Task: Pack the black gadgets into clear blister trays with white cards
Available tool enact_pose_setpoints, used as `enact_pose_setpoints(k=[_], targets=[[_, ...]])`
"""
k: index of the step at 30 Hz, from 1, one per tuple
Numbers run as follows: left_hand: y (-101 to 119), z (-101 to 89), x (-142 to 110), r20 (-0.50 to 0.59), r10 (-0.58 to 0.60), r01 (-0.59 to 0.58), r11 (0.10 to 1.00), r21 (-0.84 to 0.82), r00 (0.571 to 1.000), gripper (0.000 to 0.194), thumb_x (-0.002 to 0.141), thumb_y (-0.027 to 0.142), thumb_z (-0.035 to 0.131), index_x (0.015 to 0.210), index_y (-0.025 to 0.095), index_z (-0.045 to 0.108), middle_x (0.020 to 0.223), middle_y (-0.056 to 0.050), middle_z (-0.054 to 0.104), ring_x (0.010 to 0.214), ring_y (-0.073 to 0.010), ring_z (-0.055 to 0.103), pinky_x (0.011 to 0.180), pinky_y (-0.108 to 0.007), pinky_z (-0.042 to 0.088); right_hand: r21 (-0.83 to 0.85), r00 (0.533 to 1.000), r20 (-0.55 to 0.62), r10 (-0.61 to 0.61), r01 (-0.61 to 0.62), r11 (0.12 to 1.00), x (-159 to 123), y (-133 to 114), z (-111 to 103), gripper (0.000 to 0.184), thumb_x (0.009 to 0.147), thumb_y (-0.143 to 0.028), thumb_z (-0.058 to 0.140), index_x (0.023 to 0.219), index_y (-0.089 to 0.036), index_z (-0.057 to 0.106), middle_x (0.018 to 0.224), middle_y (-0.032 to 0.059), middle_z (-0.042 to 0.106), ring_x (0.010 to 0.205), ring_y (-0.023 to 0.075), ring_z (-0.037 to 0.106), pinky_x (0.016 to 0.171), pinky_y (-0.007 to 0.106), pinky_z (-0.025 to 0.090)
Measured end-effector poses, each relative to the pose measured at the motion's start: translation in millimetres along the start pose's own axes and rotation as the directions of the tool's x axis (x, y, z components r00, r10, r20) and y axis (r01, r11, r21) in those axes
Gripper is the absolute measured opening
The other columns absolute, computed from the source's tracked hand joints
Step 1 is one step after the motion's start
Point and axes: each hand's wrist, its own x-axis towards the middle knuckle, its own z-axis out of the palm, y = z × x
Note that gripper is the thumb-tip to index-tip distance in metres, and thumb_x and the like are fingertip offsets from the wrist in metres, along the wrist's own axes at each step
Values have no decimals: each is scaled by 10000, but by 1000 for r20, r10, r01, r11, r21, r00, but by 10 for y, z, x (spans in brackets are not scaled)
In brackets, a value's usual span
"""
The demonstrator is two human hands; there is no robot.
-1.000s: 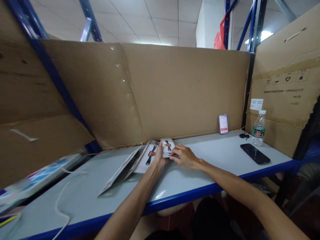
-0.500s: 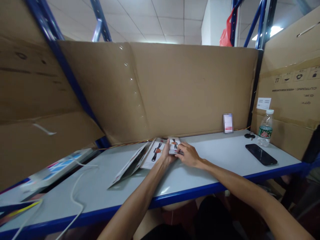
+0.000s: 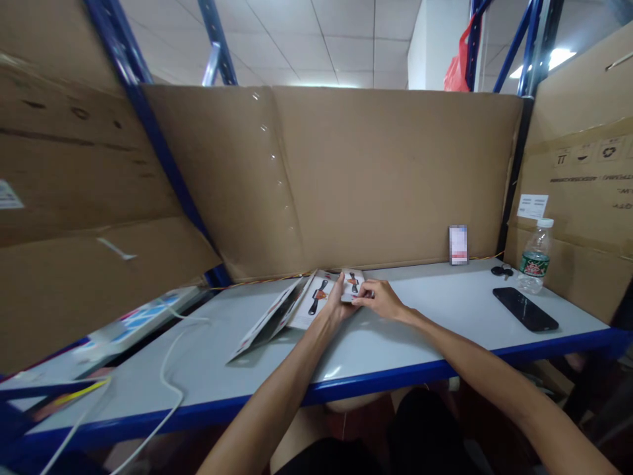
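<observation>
A small white printed box [image 3: 353, 278], with a picture of a dark-handled item on its face, rests in my left hand [image 3: 337, 306]. The left thumb lies along the box's left edge, and the other fingers are hidden beneath it. My right hand [image 3: 384, 300] pinches the lower right edge of the same box with bent fingers. Just left of my left hand, a larger white carton piece [image 3: 305, 310] carries a similar picture. Another folded carton piece [image 3: 264, 323] leans beside it, tilted up from the table.
On the white table [image 3: 420, 336] a black phone [image 3: 525, 309], a plastic bottle [image 3: 534, 260] and keys [image 3: 502, 270] lie at the right. A small upright screen [image 3: 458, 245] stands at the back. White cable [image 3: 171, 376] crosses the left side. Cardboard walls [image 3: 386, 178] enclose the table.
The camera has turned slightly left, so everything sits farther right in view. My right fingers have shifted a little at the box's lower edge; my left hand keeps its hold.
</observation>
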Motion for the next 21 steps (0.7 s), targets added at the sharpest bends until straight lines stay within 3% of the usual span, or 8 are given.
enact_pose_setpoints(k=[6,12,17,21], targets=[[36,-60,71,-27,8,-9,1000,-23,1000,341,946,365,616,1224,168,605,1171,-88,649,936,-208,662,777,-397,584,-149,992,-2,-129,127,981,-60,-57,-12,132,912,-227,687,794,-180,653,903,11,635,809,140,556,759,248,406],[55,-74,75,-48,-12,12,1000,-15,999,337,947,366,615,1218,166,606,1156,-85,652,918,-201,662,763,-388,584,-399,971,23,-238,227,889,-56,-15,-29,137,951,-284,652,852,-188,658,903,36,665,902,184,562,816,290,443],[57,-51,49,-68,-12,11,1000,-7,998,343,945,362,619,1226,167,604,1173,-89,649,938,-208,662,778,-399,585,-561,951,151,-271,308,768,-65,7,-52,191,1010,-323,554,940,-181,661,938,65,668,924,188,596,764,278,464],[48,-35,33,-78,2,-2,1000,1,997,337,947,369,615,1216,166,607,1154,-85,653,917,-202,664,761,-387,586,-695,916,312,-253,401,596,-95,-54,-73,275,1063,-266,404,1013,-166,654,979,97,682,934,196,630,718,270,478]])
